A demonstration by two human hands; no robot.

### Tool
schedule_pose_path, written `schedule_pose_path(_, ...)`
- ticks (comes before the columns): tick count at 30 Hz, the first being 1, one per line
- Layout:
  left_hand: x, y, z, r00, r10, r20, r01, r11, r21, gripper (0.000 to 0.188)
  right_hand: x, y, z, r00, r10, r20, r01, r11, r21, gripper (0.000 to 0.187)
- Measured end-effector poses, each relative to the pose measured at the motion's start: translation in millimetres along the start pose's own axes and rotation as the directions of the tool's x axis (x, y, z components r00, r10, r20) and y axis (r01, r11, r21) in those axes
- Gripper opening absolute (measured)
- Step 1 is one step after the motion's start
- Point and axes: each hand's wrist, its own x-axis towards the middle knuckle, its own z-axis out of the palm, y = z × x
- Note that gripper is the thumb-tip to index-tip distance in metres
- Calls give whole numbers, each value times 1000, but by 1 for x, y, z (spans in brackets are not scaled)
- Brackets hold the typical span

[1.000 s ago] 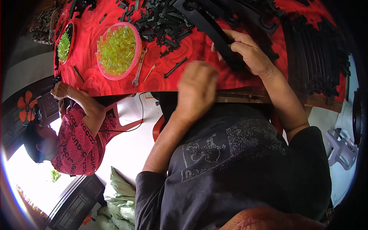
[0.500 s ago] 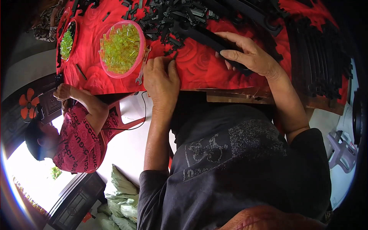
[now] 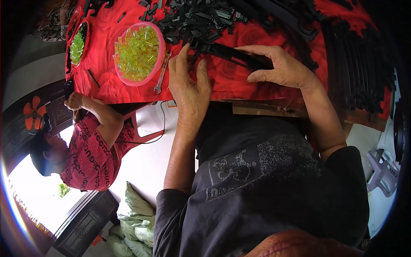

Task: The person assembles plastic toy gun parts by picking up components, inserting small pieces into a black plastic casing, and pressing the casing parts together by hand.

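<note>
A long black plastic bar [image 3: 229, 54] with a slotted, hollow side lies across the space between my hands, above the red cloth. My right hand [image 3: 284, 70] grips its right end, thumb on the near side and fingers on the far side. At the bar's left end is my left hand [image 3: 188, 88], index finger stretched up beside the tip and thumb held apart. Whether that fingertip touches the bar, I cannot tell. Just beyond the left fingers spreads a heap of small black plastic pieces [image 3: 205, 19].
Left of my left hand are a wrench [image 3: 162, 75] and a pink bowl [image 3: 161, 53] of yellow-green clear pieces. Long black parts [image 3: 353, 64] are stacked on the right. Another person [image 3: 92, 150] sits at the table's left side, near a second bowl [image 3: 87, 38] of green pieces.
My left hand has moved from the cloth up to the bar's left end, its fingers opening out. The bar has turned in my right hand, so its slotted side now shows.
</note>
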Motion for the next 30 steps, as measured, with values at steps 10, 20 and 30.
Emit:
schedule_pose_path(10,36,-31,-46,979,68,-192,-26,976,215,15,3,5,-4,994,93,50,-103,967,233,41)
schedule_pose_path(20,97,-90,-67,974,160,-160,-12,742,671,36,5,3,-8,993,88,83,-109,951,289,50)
schedule_pose_path(30,110,-101,-75,998,51,-36,-5,646,763,40,6,1,-11,991,88,96,-113,948,298,55)
